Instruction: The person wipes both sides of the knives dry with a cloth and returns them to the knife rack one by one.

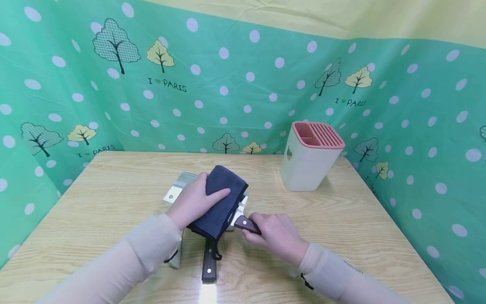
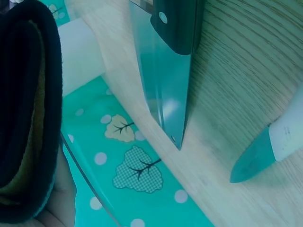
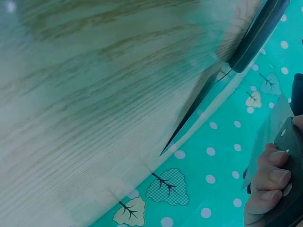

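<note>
In the head view, my left hand (image 1: pixel 195 200) grips a folded dark navy cloth (image 1: pixel 224 190), thumb across its upper face. The cloth fills the left edge of the left wrist view. My right hand (image 1: pixel 279 236) holds a knife (image 1: pixel 247 223) by its dark riveted handle; the cloth hides part of its blade. Fingers (image 3: pixel 272 177) curl around that handle in the right wrist view. Below the cloth lies a black-handled knife (image 1: pixel 209 264), its pointed blade (image 2: pixel 168 90) visible in the left wrist view. Left of it lies a thing with a whitish handle (image 1: pixel 176 258), partly covered by my arm.
A broad metal blade with a hole (image 1: pixel 172 194) lies partly behind my left hand. At the back right of the wooden table (image 1: pixel 114 198) stands a white knife block (image 1: pixel 309 169) with a pink slotted top. A green dotted curtain (image 1: pixel 235 101) surrounds the table.
</note>
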`<state>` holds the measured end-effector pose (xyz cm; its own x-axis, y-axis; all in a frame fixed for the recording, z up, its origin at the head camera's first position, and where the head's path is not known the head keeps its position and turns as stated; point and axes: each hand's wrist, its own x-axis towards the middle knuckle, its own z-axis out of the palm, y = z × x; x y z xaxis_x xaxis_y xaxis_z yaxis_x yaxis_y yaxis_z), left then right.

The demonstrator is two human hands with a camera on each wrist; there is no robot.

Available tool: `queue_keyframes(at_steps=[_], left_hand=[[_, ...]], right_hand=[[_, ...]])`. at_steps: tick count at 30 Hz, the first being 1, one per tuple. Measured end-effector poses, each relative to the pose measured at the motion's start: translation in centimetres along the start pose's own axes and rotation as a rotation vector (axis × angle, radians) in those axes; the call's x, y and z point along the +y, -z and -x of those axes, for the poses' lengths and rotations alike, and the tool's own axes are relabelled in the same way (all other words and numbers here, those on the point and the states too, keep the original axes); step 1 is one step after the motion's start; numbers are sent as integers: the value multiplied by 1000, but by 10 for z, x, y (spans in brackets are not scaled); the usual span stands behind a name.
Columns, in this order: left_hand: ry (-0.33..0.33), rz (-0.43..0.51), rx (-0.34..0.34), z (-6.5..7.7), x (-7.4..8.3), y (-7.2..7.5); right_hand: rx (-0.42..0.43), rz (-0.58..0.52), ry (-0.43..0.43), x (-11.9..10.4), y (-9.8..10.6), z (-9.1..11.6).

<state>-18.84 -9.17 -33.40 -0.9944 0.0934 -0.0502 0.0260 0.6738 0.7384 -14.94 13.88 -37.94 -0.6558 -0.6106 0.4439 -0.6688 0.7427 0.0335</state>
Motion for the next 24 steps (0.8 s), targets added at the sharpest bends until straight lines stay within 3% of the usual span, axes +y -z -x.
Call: queue_keyframes(at_steps=[9,18,24], left_hand=[[17,-25,14,2,-8,6],[29,-100,36,3,-18,13],[35,-67,27,3,-21,16]], right_hand=[[24,11,16,2,-2,3],[-7,11,2,0,0,5],[-2,10,11,0,-1,6]])
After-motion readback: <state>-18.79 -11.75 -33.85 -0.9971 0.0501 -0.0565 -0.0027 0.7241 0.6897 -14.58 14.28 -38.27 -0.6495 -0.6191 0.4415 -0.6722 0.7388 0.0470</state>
